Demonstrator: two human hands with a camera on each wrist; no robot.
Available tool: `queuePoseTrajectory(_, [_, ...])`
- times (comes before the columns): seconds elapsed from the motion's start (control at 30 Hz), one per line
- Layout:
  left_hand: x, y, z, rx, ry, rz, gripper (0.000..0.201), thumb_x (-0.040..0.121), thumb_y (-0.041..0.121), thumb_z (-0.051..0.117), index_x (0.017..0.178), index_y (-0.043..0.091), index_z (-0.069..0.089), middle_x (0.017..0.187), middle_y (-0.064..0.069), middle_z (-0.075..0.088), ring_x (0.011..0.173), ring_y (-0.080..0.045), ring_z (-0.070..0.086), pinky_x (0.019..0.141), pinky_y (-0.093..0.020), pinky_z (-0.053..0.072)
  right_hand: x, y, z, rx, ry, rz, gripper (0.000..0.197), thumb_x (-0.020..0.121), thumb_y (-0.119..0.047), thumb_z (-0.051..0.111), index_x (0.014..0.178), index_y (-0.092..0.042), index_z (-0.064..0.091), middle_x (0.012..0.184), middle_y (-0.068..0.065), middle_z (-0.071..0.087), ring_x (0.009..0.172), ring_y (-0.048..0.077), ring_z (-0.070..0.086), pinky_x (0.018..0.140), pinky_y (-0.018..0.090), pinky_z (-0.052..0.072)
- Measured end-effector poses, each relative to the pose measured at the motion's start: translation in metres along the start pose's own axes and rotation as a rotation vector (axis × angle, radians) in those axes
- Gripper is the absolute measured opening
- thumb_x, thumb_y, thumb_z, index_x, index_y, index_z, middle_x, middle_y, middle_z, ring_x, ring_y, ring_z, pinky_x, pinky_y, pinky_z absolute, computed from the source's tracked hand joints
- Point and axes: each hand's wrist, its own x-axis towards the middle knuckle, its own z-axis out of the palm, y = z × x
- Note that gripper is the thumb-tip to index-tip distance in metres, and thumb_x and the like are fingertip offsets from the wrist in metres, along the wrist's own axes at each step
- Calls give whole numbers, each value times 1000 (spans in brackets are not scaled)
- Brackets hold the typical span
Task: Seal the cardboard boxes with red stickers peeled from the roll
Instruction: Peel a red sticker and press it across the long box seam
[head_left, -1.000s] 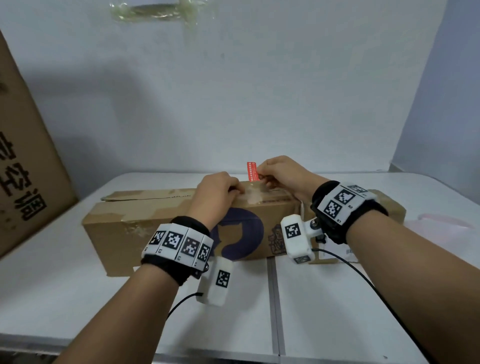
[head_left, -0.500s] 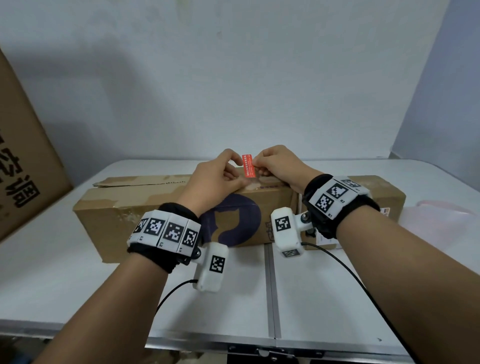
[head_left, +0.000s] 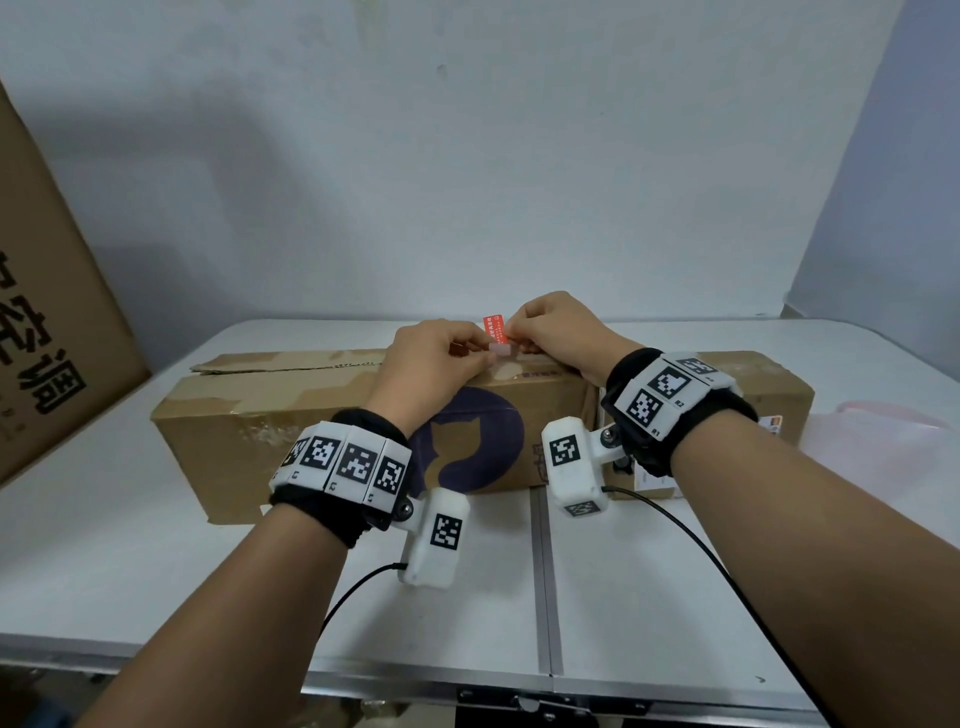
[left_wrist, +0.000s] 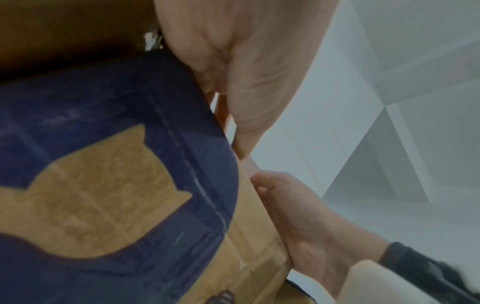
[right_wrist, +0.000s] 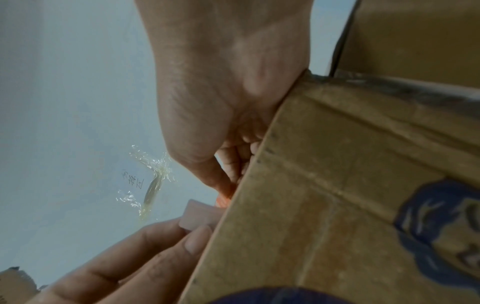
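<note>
A long cardboard box with a purple cat logo lies across the white table. Both hands hover over its top front edge. My right hand pinches a small red sticker that stands upright. My left hand pinches a pale backing strip just below the sticker. In the right wrist view the right hand holds the red sticker at the box edge, and the left hand's fingers grip the pale strip. No sticker roll is in view.
A second cardboard box stands behind my right wrist. A large printed carton leans at the far left. A pink plastic bag lies at the right. The table has a seam down its middle and a wall close behind.
The left hand's fingers have come off the box top and now pinch the pale strip under the sticker. The right hand still holds the red sticker at the same spot.
</note>
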Motion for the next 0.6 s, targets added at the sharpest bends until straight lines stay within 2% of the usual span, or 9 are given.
queuePoseTrajectory(0.1, [-1,2,-2,29,-5,8,11,79,35,72,88,29,75,90,6,74,86,-7,64,78,-22,47,-1,1,0,-54,6,-32,14,81,-12,61,70,-12,68,69,-1,64,71,12,56,71,27,47])
queuePoseTrajectory(0.23, [-3,3,-3,40,-15,20,8,80,31,72,87,30,75,91,4,73,88,-8,64,81,-25,48,-3,2,-2,-125,-7,-67,10,78,-15,65,81,-10,73,78,-2,68,79,9,58,78,27,48])
queuePoseTrajectory(0.33, [-3,1,-4,46,-27,20,11,81,29,71,90,27,76,91,5,72,87,-7,63,76,-19,45,-4,2,-2,-145,-9,-81,11,79,-16,67,85,-9,73,83,-1,68,83,10,59,80,27,48])
queuePoseTrajectory(0.47, [-2,-1,-4,55,-32,35,12,81,28,71,91,26,76,86,8,68,83,-4,60,69,-6,38,-4,3,-2,-199,-18,-120,14,79,-16,68,90,-8,72,87,0,68,81,10,58,68,16,44])
queuePoseTrajectory(0.6, [-2,-1,-4,87,-58,66,14,82,29,70,94,25,76,86,10,66,84,-3,57,69,-4,36,-5,3,0,-257,-34,-149,6,81,-16,65,85,-13,69,85,0,66,80,12,57,65,13,42])
